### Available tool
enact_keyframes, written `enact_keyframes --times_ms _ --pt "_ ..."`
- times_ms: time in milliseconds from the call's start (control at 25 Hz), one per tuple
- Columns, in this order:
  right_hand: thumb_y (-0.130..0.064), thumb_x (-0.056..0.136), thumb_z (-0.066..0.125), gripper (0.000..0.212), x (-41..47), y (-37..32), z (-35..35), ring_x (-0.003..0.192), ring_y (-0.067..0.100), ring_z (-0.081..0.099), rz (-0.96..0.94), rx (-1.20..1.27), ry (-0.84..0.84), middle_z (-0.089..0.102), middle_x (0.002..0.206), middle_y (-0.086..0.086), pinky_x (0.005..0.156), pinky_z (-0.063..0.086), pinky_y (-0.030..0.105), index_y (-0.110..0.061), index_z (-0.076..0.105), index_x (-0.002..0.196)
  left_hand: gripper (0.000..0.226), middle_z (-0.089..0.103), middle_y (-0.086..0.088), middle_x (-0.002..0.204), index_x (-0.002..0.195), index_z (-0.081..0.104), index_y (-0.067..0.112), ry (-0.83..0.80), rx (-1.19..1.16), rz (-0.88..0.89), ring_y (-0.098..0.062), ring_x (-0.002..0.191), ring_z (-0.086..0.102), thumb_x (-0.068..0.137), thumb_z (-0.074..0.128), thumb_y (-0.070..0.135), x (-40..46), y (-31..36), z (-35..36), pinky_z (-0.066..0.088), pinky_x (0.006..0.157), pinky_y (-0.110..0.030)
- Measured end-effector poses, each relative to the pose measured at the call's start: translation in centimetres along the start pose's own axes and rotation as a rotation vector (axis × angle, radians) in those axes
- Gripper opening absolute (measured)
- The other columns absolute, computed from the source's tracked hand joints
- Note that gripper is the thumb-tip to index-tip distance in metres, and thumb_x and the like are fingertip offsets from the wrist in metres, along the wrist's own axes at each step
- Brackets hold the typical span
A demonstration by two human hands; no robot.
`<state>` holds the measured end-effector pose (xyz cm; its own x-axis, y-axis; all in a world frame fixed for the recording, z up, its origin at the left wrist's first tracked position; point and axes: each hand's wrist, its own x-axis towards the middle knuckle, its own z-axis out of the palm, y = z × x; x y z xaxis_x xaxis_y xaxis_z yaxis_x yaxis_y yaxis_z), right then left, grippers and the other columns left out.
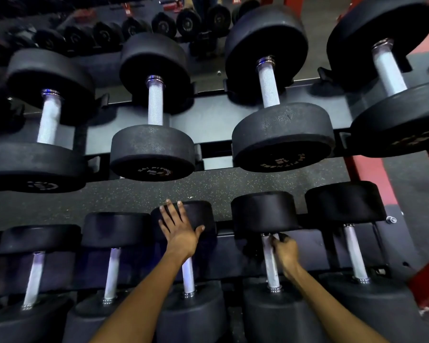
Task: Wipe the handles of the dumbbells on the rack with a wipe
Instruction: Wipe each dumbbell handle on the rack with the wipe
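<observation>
A two-tier rack holds black dumbbells with silver knurled handles. On the lower tier, my left hand (pixel 180 227) rests flat with fingers spread on the far head of the middle dumbbell (pixel 198 214). My right hand (pixel 285 251) grips the top of the handle (pixel 270 266) of the dumbbell to its right, fingers curled round it just below the far head (pixel 264 210). A dark bit of wipe (pixel 281 236) seems to show at my fingertips; most of it is hidden in my grip.
The upper tier (pixel 208 120) carries several larger dumbbells. More lower-tier dumbbells lie to the left (pixel 112 273) and right (pixel 354 253). Speckled rubber floor (pixel 208 186) shows between tiers. A red rack frame (pixel 372 169) stands at the right. Another dumbbell row sits at the back.
</observation>
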<state>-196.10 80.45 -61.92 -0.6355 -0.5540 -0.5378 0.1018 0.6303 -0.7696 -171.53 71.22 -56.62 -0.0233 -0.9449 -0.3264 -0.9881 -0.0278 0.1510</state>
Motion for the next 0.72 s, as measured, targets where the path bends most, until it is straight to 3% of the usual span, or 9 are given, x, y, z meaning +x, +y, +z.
enact_keyframes --times_ms 80,160,280,360,480,560,640,680,720 --pt "-0.011 0.089 0.058 0.015 -1.9 1.0 -0.4 0.084 0.022 0.061 -0.119 -0.155 -0.011 0.068 0.077 0.008 0.069 0.045 0.032 -0.002 0.070 0.090 0.099 -0.031 -0.023 0.153 0.150 -0.019 0.005 -0.005 -0.008 -0.001 -0.042 0.141 -0.028 0.094 0.043 0.059 -0.1 0.1 0.0 -0.006 0.116 -0.055" --pt "-0.012 0.090 0.056 0.015 -3.6 1.5 -0.1 0.086 0.016 0.061 -0.377 -0.395 -0.149 0.069 0.089 0.005 0.072 0.044 0.028 -0.010 0.071 0.092 0.099 -0.030 -0.022 0.154 0.150 -0.019 0.005 0.002 -0.001 -0.005 -0.042 0.141 -0.027 0.094 0.043 0.059 -0.2 0.1 -0.1 -0.006 0.116 -0.055" --pt "-0.015 0.082 0.049 0.024 -3.1 -0.6 0.6 0.086 0.009 0.062 -1.180 -0.898 -0.445 0.067 0.095 -0.007 0.077 0.051 0.022 -0.021 0.071 0.090 0.099 -0.031 -0.022 0.153 0.149 -0.020 0.006 -0.015 0.013 -0.008 -0.042 0.141 -0.027 0.094 0.042 0.059 -0.1 0.2 -0.2 -0.006 0.116 -0.055" --pt "-0.020 0.077 0.048 0.027 1.2 -0.2 0.0 0.088 0.014 0.068 -1.443 -1.199 -0.626 0.069 0.089 -0.006 0.081 0.054 0.025 -0.017 0.075 0.080 0.099 -0.033 -0.022 0.153 0.149 -0.021 0.006 -0.026 0.003 -0.007 -0.042 0.141 -0.028 0.094 0.042 0.059 -0.1 0.2 -0.4 -0.006 0.116 -0.055" --pt "-0.017 0.080 0.038 0.040 4.1 -0.8 -3.2 0.102 0.012 0.066 -1.280 -1.218 -0.763 0.071 0.104 -0.001 0.103 0.036 0.025 -0.013 0.074 0.098 0.099 -0.032 -0.022 0.153 0.149 -0.021 0.005 -0.025 0.006 0.001 -0.042 0.140 -0.029 0.094 0.042 0.059 -0.2 0.1 -0.3 -0.006 0.116 -0.055" --pt "-0.017 0.080 0.036 0.037 3.9 -0.1 -2.5 0.097 0.009 0.066 -1.319 -1.333 -0.704 0.072 0.097 -0.007 0.103 0.033 0.024 -0.016 0.067 0.100 0.099 -0.032 -0.022 0.153 0.149 -0.021 0.005 -0.016 0.006 0.003 -0.042 0.140 -0.029 0.094 0.042 0.059 -0.3 0.1 -0.3 -0.006 0.116 -0.055" --pt "-0.038 0.084 0.032 0.031 5.7 1.4 0.3 0.065 -0.011 0.056 -1.320 -1.475 -0.628 0.060 0.057 -0.028 0.086 0.034 0.009 -0.037 0.060 0.071 0.099 -0.031 -0.022 0.153 0.150 -0.020 0.006 -0.007 -0.001 0.007 -0.042 0.141 -0.028 0.094 0.043 0.058 -0.2 0.1 -0.4 -0.006 0.116 -0.055" --pt "-0.060 0.077 0.031 0.042 6.5 2.5 2.0 0.050 -0.016 0.049 -1.265 -1.379 -0.449 0.047 0.043 -0.034 0.073 0.032 0.001 -0.041 0.058 0.051 0.099 -0.032 -0.022 0.153 0.150 -0.020 0.006 -0.012 -0.014 0.008 -0.042 0.141 -0.028 0.094 0.044 0.058 -0.2 0.1 -0.4 -0.006 0.116 -0.055" --pt "-0.076 0.060 0.038 0.044 6.8 2.7 2.7 0.043 -0.017 0.045 -1.166 -1.338 -0.411 0.042 0.038 -0.035 0.060 0.031 0.000 -0.042 0.058 0.041 0.099 -0.032 -0.021 0.153 0.150 -0.020 0.006 -0.015 -0.020 0.010 -0.042 0.140 -0.029 0.094 0.044 0.058 -0.3 0.1 -0.3 -0.007 0.115 -0.055"
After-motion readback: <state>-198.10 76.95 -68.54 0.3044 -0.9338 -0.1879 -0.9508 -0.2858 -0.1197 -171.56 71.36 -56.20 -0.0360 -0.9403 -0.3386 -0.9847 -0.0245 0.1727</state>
